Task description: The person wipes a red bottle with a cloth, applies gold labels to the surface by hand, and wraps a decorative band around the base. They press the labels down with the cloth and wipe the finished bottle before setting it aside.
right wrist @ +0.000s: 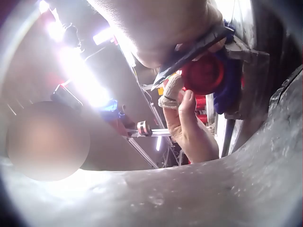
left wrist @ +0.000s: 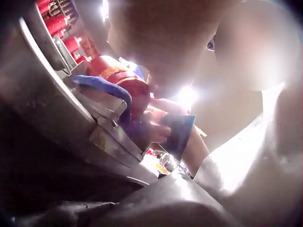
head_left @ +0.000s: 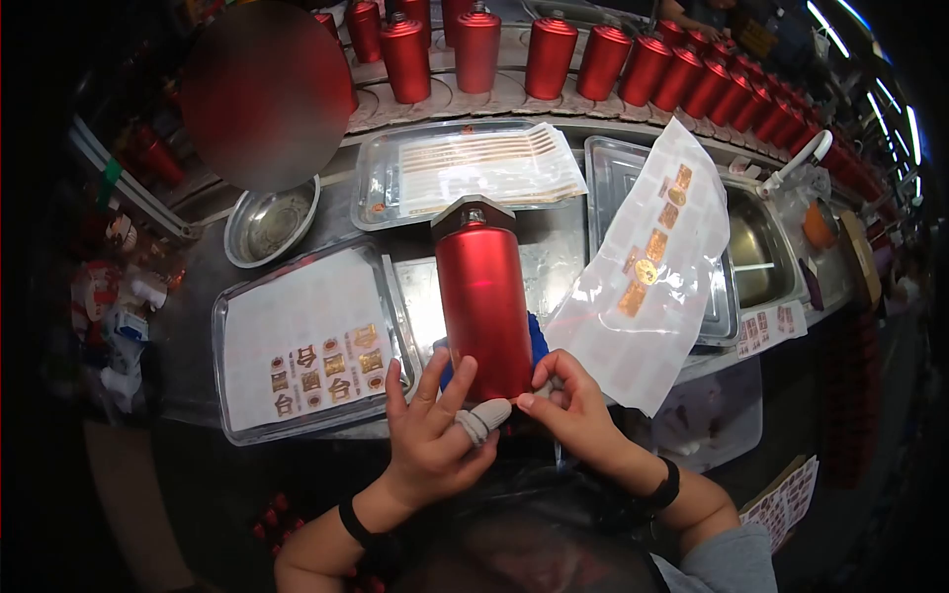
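Observation:
A red bottle [head_left: 484, 306] lies on a stand with blue padding [head_left: 539, 341], its neck pointing away and its base towards me. My left hand [head_left: 435, 435] is at the near end, most fingers spread. A pale finger cover [head_left: 484, 420] on one finger reaches the lower edge of the base. The right hand [head_left: 573, 405] has its fingers curled beside the same edge, thumb tip close to the covered finger. In the right wrist view it holds a dark flat piece [right wrist: 194, 54] against its palm; the head view hides this piece.
Left stands a tray [head_left: 229, 415] with a sheet of gold labels [head_left: 326, 371]. A long label sheet [head_left: 652, 267] lies at the right over another tray [head_left: 603, 163]. Striped sheets [head_left: 484, 163] and a metal bowl [head_left: 272, 222] are farther back. Red bottles [head_left: 476, 49] line the conveyor [head_left: 445, 94].

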Demonstrator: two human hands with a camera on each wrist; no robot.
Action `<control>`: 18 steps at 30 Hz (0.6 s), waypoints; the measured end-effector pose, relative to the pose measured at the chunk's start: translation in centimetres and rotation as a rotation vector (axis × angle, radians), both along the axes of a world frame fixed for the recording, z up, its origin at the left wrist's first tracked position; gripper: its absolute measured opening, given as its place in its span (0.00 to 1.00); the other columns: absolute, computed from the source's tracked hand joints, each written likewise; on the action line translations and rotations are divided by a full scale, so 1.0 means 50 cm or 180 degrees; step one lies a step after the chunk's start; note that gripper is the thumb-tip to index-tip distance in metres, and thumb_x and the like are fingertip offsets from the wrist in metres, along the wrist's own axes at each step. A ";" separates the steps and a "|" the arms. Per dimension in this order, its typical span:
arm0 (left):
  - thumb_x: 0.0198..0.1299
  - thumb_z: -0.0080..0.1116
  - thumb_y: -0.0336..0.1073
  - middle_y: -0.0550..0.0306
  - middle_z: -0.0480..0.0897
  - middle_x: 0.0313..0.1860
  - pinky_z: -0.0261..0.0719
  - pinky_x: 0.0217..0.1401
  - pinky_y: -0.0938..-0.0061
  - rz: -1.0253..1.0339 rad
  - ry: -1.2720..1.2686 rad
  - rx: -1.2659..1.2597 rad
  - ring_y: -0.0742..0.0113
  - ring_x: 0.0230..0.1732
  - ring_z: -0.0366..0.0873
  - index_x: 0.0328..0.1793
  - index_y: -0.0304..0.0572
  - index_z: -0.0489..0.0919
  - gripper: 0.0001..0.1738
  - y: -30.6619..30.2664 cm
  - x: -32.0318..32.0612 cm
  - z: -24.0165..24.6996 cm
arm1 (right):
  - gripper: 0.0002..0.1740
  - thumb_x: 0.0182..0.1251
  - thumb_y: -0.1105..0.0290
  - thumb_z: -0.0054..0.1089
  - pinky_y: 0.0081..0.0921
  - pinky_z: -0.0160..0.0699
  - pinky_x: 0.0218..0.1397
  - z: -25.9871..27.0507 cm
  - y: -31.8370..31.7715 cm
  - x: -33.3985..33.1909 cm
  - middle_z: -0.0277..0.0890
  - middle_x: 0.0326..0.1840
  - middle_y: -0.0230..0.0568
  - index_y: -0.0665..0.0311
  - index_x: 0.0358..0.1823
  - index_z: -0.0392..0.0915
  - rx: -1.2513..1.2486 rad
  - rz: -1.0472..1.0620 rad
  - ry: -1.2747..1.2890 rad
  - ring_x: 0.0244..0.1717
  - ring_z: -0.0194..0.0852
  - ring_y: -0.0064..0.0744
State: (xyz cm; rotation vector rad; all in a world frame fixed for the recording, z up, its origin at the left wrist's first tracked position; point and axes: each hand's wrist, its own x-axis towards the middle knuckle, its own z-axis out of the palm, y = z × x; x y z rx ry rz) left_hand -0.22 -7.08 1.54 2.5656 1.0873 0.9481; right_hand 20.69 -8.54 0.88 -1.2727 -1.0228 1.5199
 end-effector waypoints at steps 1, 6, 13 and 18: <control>0.46 0.69 0.36 0.45 0.67 0.77 0.36 0.79 0.39 0.0009 0.0115 0.0098 0.43 0.80 0.58 0.51 0.58 0.87 0.21 0.002 0.006 0.006 | 0.12 0.67 0.74 0.64 0.08 0.52 0.27 -0.002 0.000 0.001 0.62 0.31 0.19 0.60 0.42 0.67 0.0072 -0.0001 -0.0079 0.25 0.52 0.03; 0.45 0.69 0.37 0.51 0.73 0.73 0.36 0.79 0.37 -0.0094 0.0304 0.0226 0.46 0.79 0.61 0.41 0.55 0.84 0.14 0.015 0.032 0.030 | 0.08 0.68 0.76 0.59 0.10 0.52 0.26 0.009 -0.006 0.011 0.63 0.29 0.19 0.61 0.45 0.70 0.0119 -0.0037 -0.0007 0.24 0.52 0.04; 0.48 0.69 0.37 0.50 0.71 0.74 0.34 0.79 0.38 -0.0220 0.0165 0.0079 0.50 0.79 0.61 0.43 0.51 0.84 0.14 0.017 0.065 0.022 | 0.09 0.66 0.80 0.58 0.11 0.60 0.28 0.019 -0.036 0.039 0.76 0.35 0.28 0.65 0.46 0.75 0.0405 -0.0269 -0.0568 0.24 0.63 0.07; 0.51 0.68 0.36 0.37 0.69 0.74 0.38 0.80 0.42 0.0168 -0.0409 -0.0166 0.42 0.77 0.62 0.67 0.45 0.78 0.33 -0.003 0.022 0.009 | 0.13 0.58 0.84 0.58 0.24 0.80 0.36 0.061 -0.041 0.018 0.85 0.44 0.44 0.66 0.44 0.81 0.1990 0.0066 -0.1192 0.33 0.84 0.37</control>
